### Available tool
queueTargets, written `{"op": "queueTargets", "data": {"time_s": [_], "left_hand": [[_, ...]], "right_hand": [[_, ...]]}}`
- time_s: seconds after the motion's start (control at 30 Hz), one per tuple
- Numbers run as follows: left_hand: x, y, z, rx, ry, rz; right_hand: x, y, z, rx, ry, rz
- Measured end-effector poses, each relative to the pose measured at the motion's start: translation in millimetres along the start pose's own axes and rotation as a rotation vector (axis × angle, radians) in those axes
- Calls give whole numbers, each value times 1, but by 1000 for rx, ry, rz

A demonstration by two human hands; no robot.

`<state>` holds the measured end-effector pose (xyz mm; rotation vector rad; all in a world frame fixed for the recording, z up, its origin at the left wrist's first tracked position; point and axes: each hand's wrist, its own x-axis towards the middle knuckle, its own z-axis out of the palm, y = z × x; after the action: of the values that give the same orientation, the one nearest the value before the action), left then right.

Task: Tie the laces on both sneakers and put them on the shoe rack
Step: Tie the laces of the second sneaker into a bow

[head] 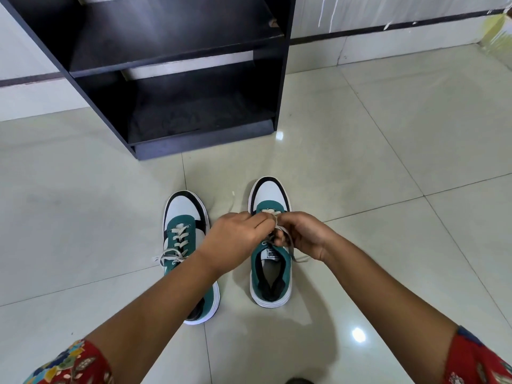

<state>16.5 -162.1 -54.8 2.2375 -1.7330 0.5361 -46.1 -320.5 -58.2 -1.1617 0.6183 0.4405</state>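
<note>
Two green, white and black sneakers stand side by side on the floor, toes pointing at the shoe rack (177, 62). The left sneaker (184, 225) has its pale laces knotted in a bow near the tongue; my left forearm crosses its heel. Over the right sneaker (270, 270), my left hand (235, 239) and my right hand (302, 235) meet above the tongue. Both pinch that shoe's pale laces (270, 217), with a loop running under my right fingers and one end trailing off to the right.
The black shoe rack stands open just beyond the sneakers, its lower shelf (199, 117) and the shelf above bare. Glossy pale floor tiles (388, 151) spread all around. A wall with a dark skirting strip (388, 27) runs behind.
</note>
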Motion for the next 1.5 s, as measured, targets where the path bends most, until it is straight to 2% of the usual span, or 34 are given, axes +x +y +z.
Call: {"op": "queueTargets", "data": {"time_s": [0.17, 0.33, 0.43, 0.5, 0.57, 0.67, 0.73, 0.77, 0.83, 0.9, 0.93, 1.03, 1.13, 1.23, 1.37, 1.5], "left_hand": [[5, -2, 3, 26, -9, 68], [5, -4, 1, 41, -16, 121], [2, -8, 3, 67, -26, 144], [0, -6, 3, 37, -61, 99], [3, 2, -1, -131, -129, -104], [14, 13, -8, -717, -288, -776], [22, 12, -7, -1165, -284, -1178], [24, 9, -7, -1308, -275, -1318], [23, 3, -7, -1457, -274, -1475], [20, 1, -6, -1522, -272, -1522], [19, 1, -6, -1539, -271, -1523], [16, 6, -3, -1530, -266, -1496], [13, 6, -2, -1463, -270, -1432], [11, 7, -5, -1435, -286, -1382], [1, 6, -3, -1698, -191, -1531], [-19, -3, 2, -1951, -37, -1757]], "right_hand": [[-4, 4, -3, 41, -66, -57], [-3, -1, -3, -53, -22, -9], [-5, -4, -3, 35, -19, 6], [-6, -2, -1, 63, -21, -28], [-7, 0, 2, 84, -9, -71], [-12, 3, 10, 1, 98, -157], [-15, 6, 12, -155, 207, -286], [-16, 9, 11, -281, 284, -378], [-19, 14, 3, -621, 479, -539], [-27, 17, -4, -745, 605, -583], [-31, 17, -5, -694, 588, -548], [-39, 15, 7, -496, 389, -369], [-38, 15, 12, -347, 388, -351], [-41, 13, 10, -275, 327, -207], [-40, 22, 9, -57, 279, -47], [-34, 30, -4, 396, 292, 39]]}}
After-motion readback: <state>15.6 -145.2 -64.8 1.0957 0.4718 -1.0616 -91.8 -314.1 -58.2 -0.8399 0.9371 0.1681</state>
